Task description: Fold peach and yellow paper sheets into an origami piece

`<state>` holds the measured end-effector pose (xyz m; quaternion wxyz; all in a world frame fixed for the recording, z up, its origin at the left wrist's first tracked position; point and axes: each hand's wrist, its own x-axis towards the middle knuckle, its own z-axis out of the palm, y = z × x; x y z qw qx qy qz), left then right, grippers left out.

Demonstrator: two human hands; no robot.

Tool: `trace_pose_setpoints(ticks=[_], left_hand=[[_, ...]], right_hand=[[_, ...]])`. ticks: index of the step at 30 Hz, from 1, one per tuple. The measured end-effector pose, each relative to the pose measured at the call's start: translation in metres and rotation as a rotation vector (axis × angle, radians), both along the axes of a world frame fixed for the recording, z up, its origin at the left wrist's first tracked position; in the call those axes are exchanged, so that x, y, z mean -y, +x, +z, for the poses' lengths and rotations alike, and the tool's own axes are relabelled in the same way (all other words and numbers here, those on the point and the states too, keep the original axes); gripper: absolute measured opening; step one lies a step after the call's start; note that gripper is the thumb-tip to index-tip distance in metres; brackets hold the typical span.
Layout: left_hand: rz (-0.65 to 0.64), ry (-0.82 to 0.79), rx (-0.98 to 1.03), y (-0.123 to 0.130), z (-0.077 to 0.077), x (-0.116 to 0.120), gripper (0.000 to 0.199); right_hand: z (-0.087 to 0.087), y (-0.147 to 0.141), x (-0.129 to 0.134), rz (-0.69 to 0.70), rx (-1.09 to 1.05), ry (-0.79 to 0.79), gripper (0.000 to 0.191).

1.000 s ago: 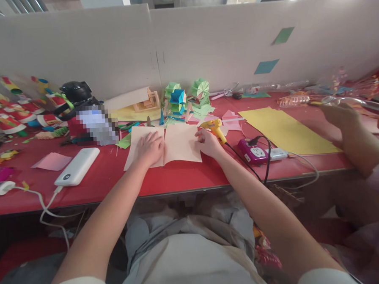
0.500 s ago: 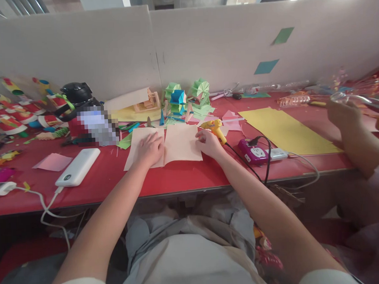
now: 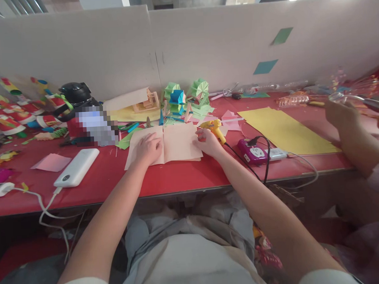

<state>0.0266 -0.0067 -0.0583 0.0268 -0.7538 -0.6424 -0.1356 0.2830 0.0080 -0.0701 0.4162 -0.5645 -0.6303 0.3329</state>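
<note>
A pale cream sheet of paper [image 3: 180, 143], creased down the middle like an open booklet, lies on the red table in front of me. On its left half my left hand [image 3: 150, 149] rests palm down with the fingers stretched out. At the right edge, the curled fingers of my right hand [image 3: 207, 141] pinch the paper. Along the bottom of the right half a second paper layer shows. Just behind my right hand lies a yellow hot glue gun [image 3: 214, 129], close to the knuckles.
Right of the glue gun sit a purple power strip [image 3: 252, 151] and a yellow sheet [image 3: 287, 130]. Green and blue folded-paper shapes [image 3: 177, 98] stand behind the paper. A white power bank [image 3: 77, 168] lies left. Another person's hand [image 3: 343, 117] holds something clear at far right.
Both hands stay almost in place on the paper. The right half has shifted slightly, and a lower layer now shows at its bottom edge.
</note>
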Motion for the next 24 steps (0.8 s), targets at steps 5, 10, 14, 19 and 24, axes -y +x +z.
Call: trace_pose_setpoints(ticks=[5, 10, 14, 19, 24], left_hand=[[-0.035, -0.07, -0.024, -0.0034, -0.004, 0.0014, 0.044], [-0.029, -0.12, -0.003, -0.0023, -0.0029, 0.0002, 0.049], [-0.022, -0.147, 0.005, -0.0013, -0.0009, 0.0013, 0.05], [-0.019, -0.112, 0.008, -0.0012, -0.0018, 0.0031, 0.047], [-0.022, 0.058, 0.025, -0.0011, -0.0051, -0.0035, 0.033]], right_hand=[[-0.0019, 0.0012, -0.0008, 0.062, -0.02, -0.022, 0.034], [-0.0001, -0.0001, 0.0009, 0.058, 0.089, 0.042, 0.029], [-0.0015, -0.0003, 0.0016, 0.077, 0.102, 0.059, 0.028], [-0.0037, 0.001, 0.0, 0.056, 0.077, 0.09, 0.025], [0.0057, -0.0017, 0.0062, 0.039, -0.071, 0.024, 0.045]])
